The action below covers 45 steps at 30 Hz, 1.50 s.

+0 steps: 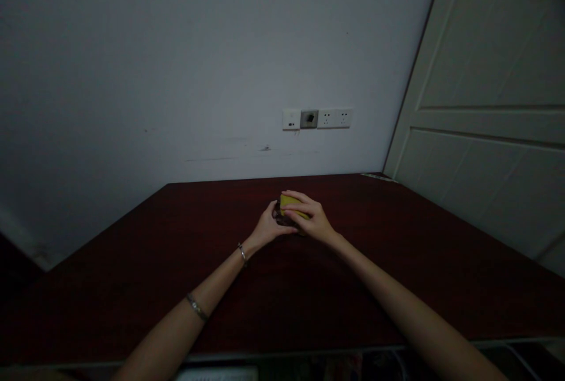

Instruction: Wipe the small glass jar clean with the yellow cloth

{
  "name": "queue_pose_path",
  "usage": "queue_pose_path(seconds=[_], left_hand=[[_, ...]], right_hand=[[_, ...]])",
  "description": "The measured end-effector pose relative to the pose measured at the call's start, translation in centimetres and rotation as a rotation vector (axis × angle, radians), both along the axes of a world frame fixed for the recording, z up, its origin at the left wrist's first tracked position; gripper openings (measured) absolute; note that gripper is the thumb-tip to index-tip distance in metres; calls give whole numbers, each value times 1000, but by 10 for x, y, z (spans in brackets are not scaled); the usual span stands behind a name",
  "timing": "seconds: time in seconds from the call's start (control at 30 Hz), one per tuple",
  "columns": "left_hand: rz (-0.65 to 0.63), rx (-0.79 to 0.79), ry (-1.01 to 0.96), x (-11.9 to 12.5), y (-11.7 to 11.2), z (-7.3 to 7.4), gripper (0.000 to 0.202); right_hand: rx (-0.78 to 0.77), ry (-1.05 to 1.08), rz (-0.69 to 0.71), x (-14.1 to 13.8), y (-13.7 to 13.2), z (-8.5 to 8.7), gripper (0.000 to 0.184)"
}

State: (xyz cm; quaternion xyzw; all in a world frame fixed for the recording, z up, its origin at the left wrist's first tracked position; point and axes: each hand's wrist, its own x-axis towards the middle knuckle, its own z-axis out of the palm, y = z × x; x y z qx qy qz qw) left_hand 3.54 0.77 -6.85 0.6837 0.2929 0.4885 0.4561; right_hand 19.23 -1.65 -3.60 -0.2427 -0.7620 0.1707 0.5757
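Over the middle of the dark red tabletop [212, 216], my two hands meet. The fingers of my right hand [316, 222] are closed over a yellow sponge-like block [288, 199]. Behind and below that block sits a small dark, shiny object [278, 212], and my left hand [266, 227] is curled around its left side, thumb along the near side. The yellow block is pressed against or very close to the dark object. Most of the dark object is covered by my hands, so its kind cannot be made out.
A pale wall rises behind the table, with a row of sockets [326, 118] on it. To the right stands a white panelled door [489, 116]. Below the table's front edge, several dim items show, including a pale flat one [216, 374].
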Motion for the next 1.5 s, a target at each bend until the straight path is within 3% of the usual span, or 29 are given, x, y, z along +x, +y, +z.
queue_pose_path(seconds=[0.13,0.37,0.63,0.9,1.17,1.37,1.5], left_hand=[[-15,-13,-9,-1,1,0,79],[-26,-40,-34,1,0,0,82],[-31,-98,-148,3,3,-2,72],[-51,-139,-161,3,-5,5,74],[-21,-166,-251,4,-5,4,63],[-49,-165,-251,3,-6,7,66],[-51,-186,-261,3,-9,8,63]], right_hand=[[7,13,-1,-1,0,-1,17],[-234,250,33,0,10,-3,19],[48,21,5,-4,-5,1,18],[-170,265,23,-2,9,-2,19],[-5,64,31,-2,-5,4,17],[-113,207,22,-1,5,1,21],[-115,172,29,2,6,2,22]])
